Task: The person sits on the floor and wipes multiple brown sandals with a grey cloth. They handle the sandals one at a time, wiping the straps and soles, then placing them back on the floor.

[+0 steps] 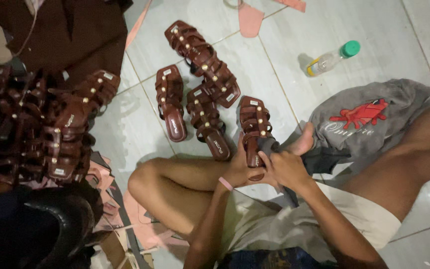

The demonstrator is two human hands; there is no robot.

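I sit on a tiled floor with my legs folded. My left hand (pixel 242 172) grips the heel end of a brown strappy sandal (pixel 254 127) with gold studs. My right hand (pixel 287 167) presses a dark grey cloth (pixel 319 162) against that same heel end. Several matching brown sandals (pixel 202 69) lie on the tiles just beyond the held one.
A heap of the same brown sandals (pixel 31 124) fills the left side. A plastic bottle (pixel 332 59) with a green cap lies at the upper right. A grey garment (pixel 374 124) with a red print lies by my right leg. Pink scraps (pixel 140 219) litter the floor at lower left.
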